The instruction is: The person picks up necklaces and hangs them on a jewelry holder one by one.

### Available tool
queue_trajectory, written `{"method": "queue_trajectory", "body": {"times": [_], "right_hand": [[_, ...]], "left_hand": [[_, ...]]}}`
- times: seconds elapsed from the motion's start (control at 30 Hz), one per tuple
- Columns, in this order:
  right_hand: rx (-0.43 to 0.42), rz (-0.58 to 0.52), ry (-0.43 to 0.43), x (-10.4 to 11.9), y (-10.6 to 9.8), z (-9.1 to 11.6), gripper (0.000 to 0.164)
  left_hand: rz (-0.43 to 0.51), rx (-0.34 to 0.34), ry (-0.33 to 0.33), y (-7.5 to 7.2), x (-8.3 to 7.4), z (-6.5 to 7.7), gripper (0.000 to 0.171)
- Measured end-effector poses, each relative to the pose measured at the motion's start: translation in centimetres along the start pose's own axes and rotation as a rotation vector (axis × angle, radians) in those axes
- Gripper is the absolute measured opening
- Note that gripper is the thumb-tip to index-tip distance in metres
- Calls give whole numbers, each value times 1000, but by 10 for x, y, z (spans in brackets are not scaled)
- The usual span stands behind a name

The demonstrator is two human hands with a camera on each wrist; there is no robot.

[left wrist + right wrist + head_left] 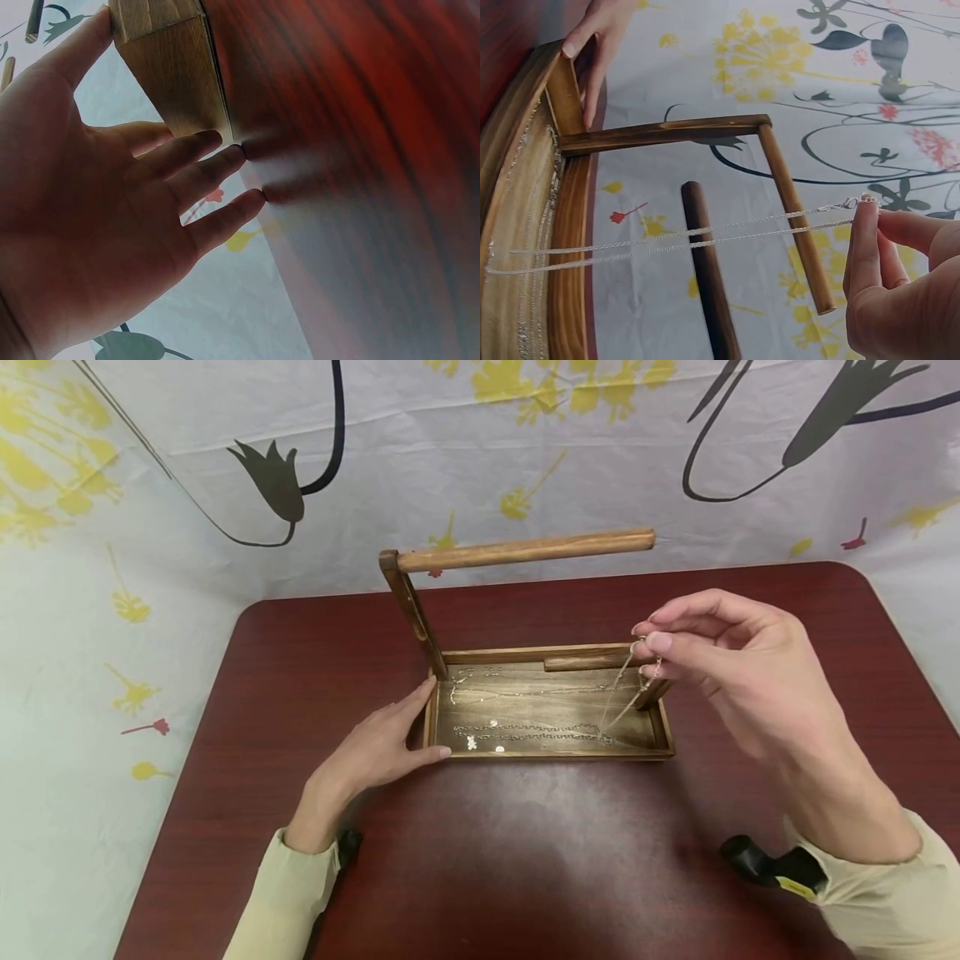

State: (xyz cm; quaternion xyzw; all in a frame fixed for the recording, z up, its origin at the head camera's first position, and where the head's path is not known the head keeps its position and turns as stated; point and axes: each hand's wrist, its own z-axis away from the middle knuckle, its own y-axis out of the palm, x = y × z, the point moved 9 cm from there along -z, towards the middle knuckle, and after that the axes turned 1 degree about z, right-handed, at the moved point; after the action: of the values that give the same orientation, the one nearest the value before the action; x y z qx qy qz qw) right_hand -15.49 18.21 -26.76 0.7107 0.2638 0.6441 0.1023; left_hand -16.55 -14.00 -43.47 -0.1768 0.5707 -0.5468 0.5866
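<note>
My right hand (pixel 765 668) pinches the clasp end of a thin silver chain necklace (pixel 757 235) between thumb and fingertips. Two strands run from it down into a brown wooden tray (pixel 555 757), where the lower end lies. My left hand (pixel 382 739) touches the tray's left end, thumb at the front corner and the other fingers spread along the side. Inside the tray lie several more chains (pixel 525 728) and small white pieces (pixel 471 743). A tall post (pixel 412 614) with a horizontal bar (pixel 525 550) rises from its left end.
A shorter, lower bar (pixel 585 662) reaches leftward from a post at the tray's right, partly behind my right hand. The dark red table (pixel 540 835) carries the tray. Printed white fabric (pixel 420 452) stands behind and at the sides.
</note>
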Motion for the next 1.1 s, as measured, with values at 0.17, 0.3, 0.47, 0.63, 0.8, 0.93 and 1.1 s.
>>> {"method": "queue_trajectory", "body": {"times": [0.17,0.3,0.47,0.63,0.8,0.93,1.1], "right_hand": [[-9,-16,-10,7,-1,0,29],[-10,-35,-29,14,-2,1,29],[-31,1,-82,26,-4,2,32],[-43,-20,-121,36,-5,2,34],[-11,-100,-183,49,-8,-1,34],[0,-154,-234,60,-16,-2,32],[-30,-202,-278,71,-26,-5,31]], "left_hand": [[8,0,1,0,0,1,101],[12,-2,2,0,0,1,101],[14,2,-8,0,0,1,101],[14,6,-12,0,0,1,101],[13,6,-10,0,0,1,101],[12,4,-4,0,0,1,102],[6,-3,1,0,0,1,102]]}}
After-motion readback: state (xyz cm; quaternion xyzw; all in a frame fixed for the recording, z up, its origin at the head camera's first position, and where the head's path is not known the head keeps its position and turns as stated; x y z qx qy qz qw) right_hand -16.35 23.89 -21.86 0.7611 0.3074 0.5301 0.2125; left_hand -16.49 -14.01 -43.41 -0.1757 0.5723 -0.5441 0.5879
